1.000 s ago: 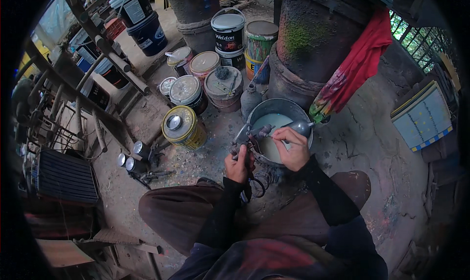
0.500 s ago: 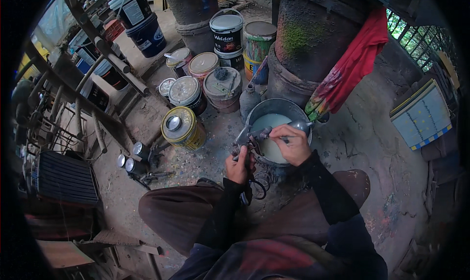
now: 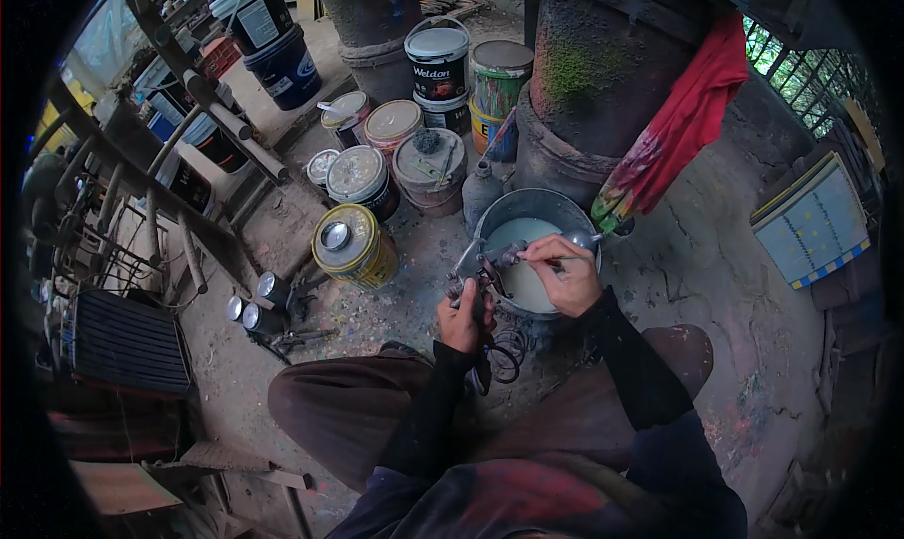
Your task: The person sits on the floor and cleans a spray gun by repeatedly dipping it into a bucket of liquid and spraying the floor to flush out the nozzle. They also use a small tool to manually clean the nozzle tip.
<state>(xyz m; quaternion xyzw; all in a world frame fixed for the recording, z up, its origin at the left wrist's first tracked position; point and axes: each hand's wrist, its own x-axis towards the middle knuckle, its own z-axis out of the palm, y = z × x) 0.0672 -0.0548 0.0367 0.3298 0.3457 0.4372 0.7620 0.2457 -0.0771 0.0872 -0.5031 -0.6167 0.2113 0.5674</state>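
Note:
My left hand (image 3: 460, 323) is wrapped round the handle of a metal spray gun (image 3: 474, 261), its front end turned to the right. Pinched fingers of my right hand (image 3: 565, 275) are at the gun's front end. A thin thing seems to show between them, too small to name. Both hands are over the near side of a grey metal bucket (image 3: 486, 221) with cloudy whitish liquid in it. Beside my right hand, a rounded metal piece (image 3: 582, 240) rests at the bucket's right rim. A dark coiled hose (image 3: 508, 355) hangs below my left hand.
Behind the bucket are a grey bottle (image 3: 482, 193) and a large mossy drum (image 3: 584, 78) with a red cloth (image 3: 673, 129) hanging beside it. Several paint cans stand to the left, including a yellow one (image 3: 363, 257). Small metal cups (image 3: 271, 289) lie farther left.
Both hands stay at the spray gun. My right hand has turned slightly at the gun's front end, and its fingers have shifted a little. The view has moved slightly.

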